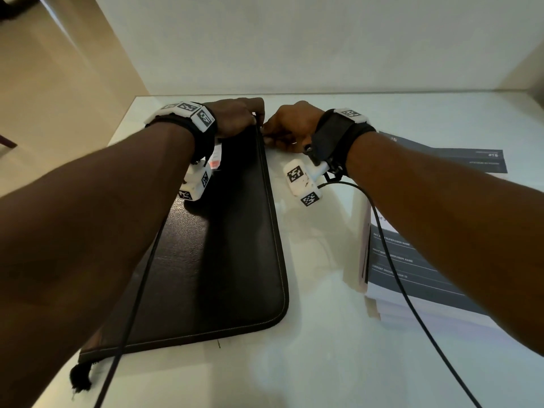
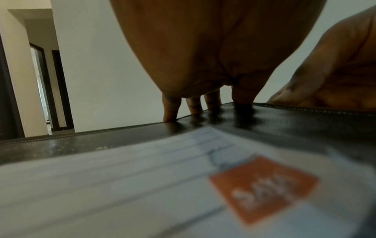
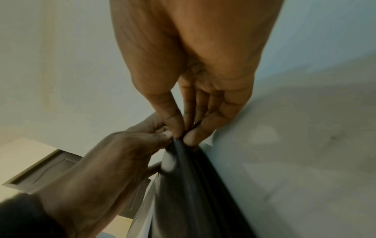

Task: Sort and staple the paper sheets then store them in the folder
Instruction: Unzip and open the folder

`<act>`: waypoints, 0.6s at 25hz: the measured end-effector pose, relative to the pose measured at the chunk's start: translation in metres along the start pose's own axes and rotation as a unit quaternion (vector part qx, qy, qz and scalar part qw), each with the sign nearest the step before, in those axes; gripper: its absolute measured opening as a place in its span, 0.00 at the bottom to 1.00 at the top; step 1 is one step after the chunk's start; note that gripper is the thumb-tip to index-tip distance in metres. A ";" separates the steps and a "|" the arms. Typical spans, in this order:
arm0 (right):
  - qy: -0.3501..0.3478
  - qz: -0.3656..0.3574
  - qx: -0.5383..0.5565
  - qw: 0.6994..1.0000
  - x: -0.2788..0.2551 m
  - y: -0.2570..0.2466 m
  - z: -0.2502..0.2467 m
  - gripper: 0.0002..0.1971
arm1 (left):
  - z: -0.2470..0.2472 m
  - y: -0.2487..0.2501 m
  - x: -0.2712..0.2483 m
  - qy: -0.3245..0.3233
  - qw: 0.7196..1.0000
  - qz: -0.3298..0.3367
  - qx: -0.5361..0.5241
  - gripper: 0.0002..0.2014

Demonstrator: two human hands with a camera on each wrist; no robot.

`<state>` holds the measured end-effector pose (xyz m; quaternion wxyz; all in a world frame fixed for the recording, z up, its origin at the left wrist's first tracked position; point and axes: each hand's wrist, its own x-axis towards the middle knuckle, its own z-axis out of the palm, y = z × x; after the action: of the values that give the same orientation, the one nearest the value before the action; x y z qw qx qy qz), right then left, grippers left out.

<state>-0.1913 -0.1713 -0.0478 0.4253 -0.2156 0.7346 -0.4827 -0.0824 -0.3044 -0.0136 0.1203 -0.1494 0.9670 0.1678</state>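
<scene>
A dark leather folder point(image 1: 235, 245) lies shut on the white table, its long side running away from me. At its far corner my left hand point(image 1: 255, 119) curls its fingers point(image 2: 171, 109) over the far edge, thumb on top. My right hand point(image 1: 265, 131) meets it from the right; thumb and fingers point(image 3: 177, 128) pinch the same corner of the folder point(image 3: 183, 185). Something small glints between those fingers; I cannot tell what. A white sheet with an orange label point(image 2: 264, 188) lies on the folder under my left wrist. No stapler is in view.
A stack of printed sheets point(image 1: 418, 260) with dark grey headers sits right of the folder, under my right forearm, and another grey-banded sheet point(image 1: 459, 160) lies behind it. Wrist cables point(image 1: 397, 275) trail across the table point(image 1: 323, 363). A wall stands just behind the table.
</scene>
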 end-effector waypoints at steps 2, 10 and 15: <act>0.026 -0.011 -0.007 1.000 0.001 0.003 0.002 0.05 | 0.001 0.001 0.000 0.006 1.000 -0.005 -0.004 0.11; 0.050 -0.052 -0.055 0.996 0.011 0.013 0.010 0.03 | 0.000 0.000 0.001 -0.017 1.000 -0.008 -0.016 0.15; 0.069 -0.100 -0.153 0.981 0.007 0.011 0.018 0.14 | 0.004 -0.007 0.006 0.004 1.000 -0.003 -0.008 0.09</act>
<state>-0.1786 -0.1810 -0.0636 0.2848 -0.3169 0.8021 -0.4184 -0.0852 -0.3109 -0.0213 0.1161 -0.1537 0.9655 0.1750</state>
